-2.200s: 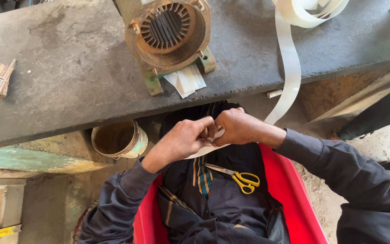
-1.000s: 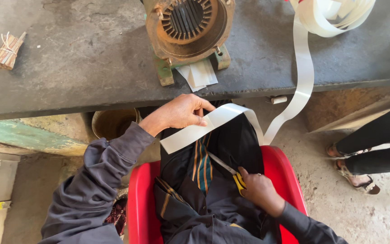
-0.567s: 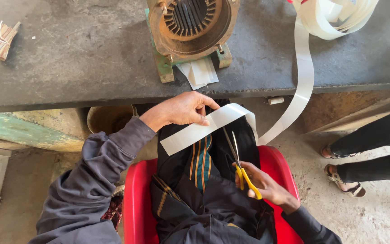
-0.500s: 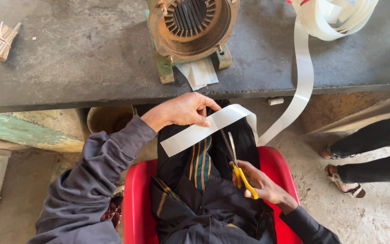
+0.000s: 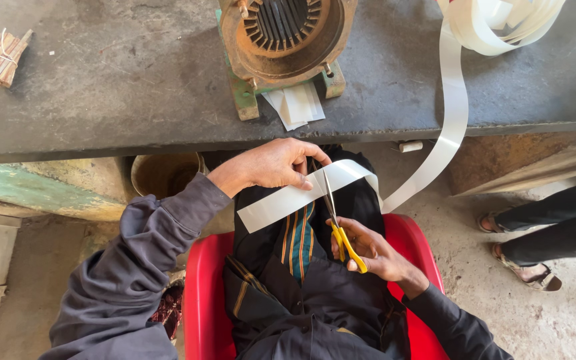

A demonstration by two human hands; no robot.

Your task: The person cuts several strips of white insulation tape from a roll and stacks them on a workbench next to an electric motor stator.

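A white strip [image 5: 288, 203] is pinched by the left hand [image 5: 275, 163]; yellow-handled scissors [image 5: 338, 220], blades against it, are gripped by the right hand [image 5: 368, 250].

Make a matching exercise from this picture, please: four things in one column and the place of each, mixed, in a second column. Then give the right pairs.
Things
1. scissors
2. white strip
3. bundle of sticks
4. motor housing

Places
A. far left of the bench top
B. in the right hand
C. middle of the bench, standing on green feet
D. pinched by the left hand

Pairs: 1-B, 2-D, 3-A, 4-C
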